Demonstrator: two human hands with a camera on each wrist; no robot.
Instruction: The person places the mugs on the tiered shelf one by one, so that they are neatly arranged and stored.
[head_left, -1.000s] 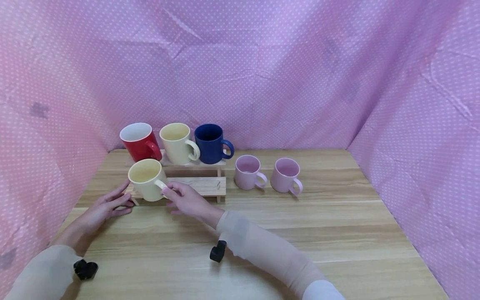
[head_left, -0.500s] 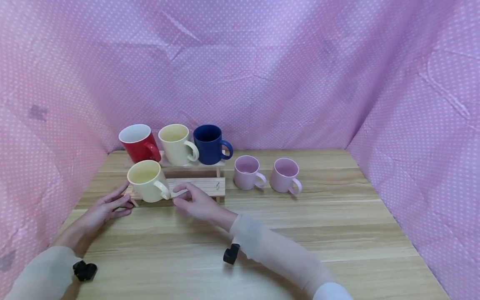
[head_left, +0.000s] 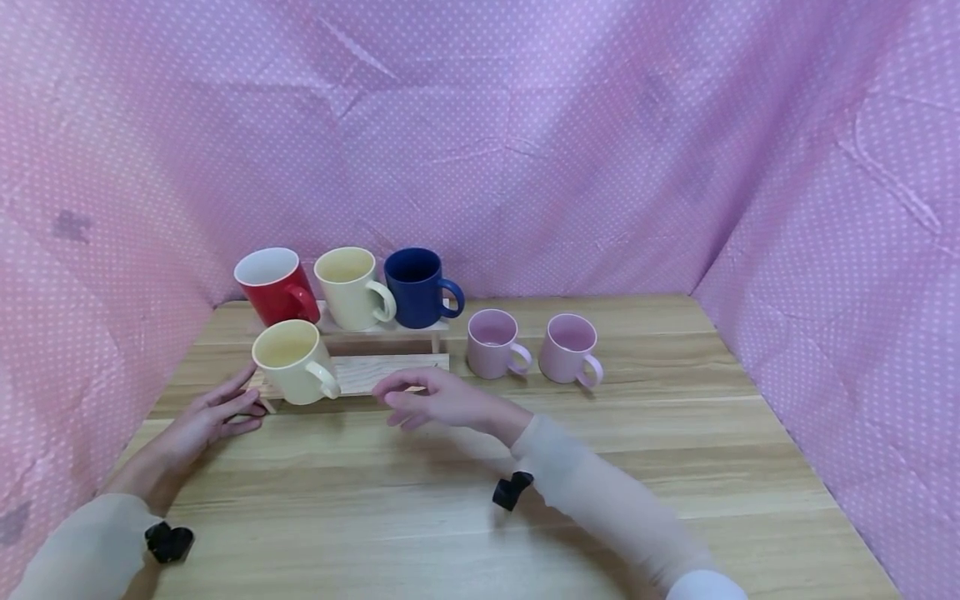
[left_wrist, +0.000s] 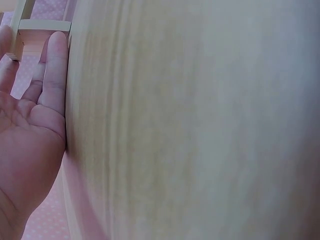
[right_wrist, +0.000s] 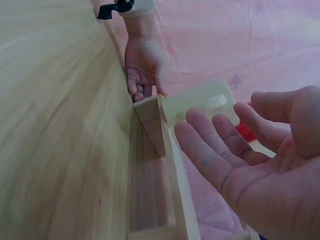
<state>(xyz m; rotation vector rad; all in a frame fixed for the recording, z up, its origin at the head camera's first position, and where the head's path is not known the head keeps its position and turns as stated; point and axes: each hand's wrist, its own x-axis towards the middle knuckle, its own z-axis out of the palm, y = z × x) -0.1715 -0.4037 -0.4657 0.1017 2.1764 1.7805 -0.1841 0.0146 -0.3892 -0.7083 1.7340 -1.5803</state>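
No legible text, label, brand, number or sign in any view.

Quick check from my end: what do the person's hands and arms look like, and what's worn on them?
The left hand and right hand are bare, without gloves. The left sleeve and right sleeve are pale beige; white fabric shows farther up the right arm. A small, irregular black piece sits near each wrist. I can make out no cables.
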